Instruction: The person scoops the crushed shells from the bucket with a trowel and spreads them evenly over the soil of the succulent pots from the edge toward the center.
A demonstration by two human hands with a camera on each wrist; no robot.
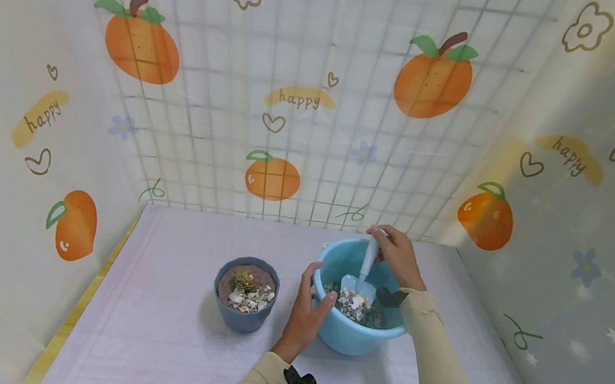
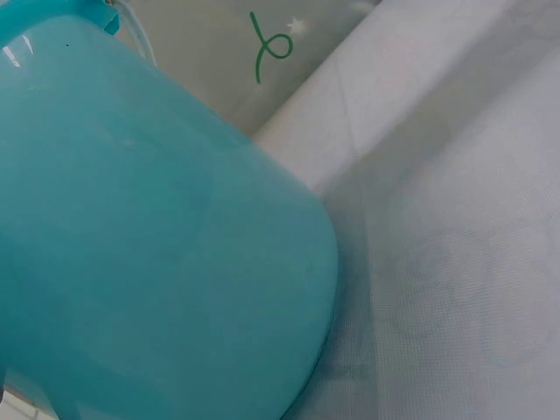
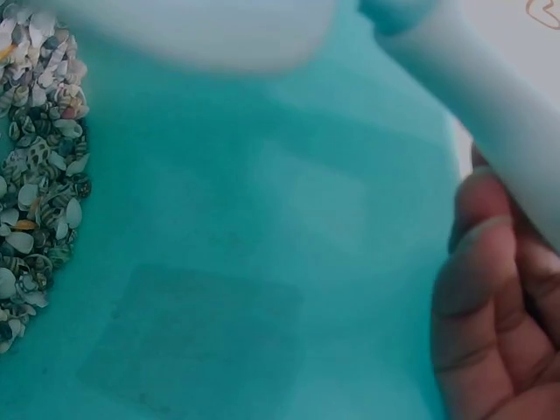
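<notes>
Scoop handle gripped by right fingers, blade below them at shells, left fingers holding bucket

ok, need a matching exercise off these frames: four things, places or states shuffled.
1. pale-blue plastic scoop
2. round blue-grey flowerpot
3. left hand
4. round light-blue plastic bucket

A. against the bucket's left side
B. on the white-covered table, right of the flowerpot
C. gripped by the right hand
D. contains a rosette-shaped succulent

Pairs: 1-C, 2-D, 3-A, 4-B
</notes>
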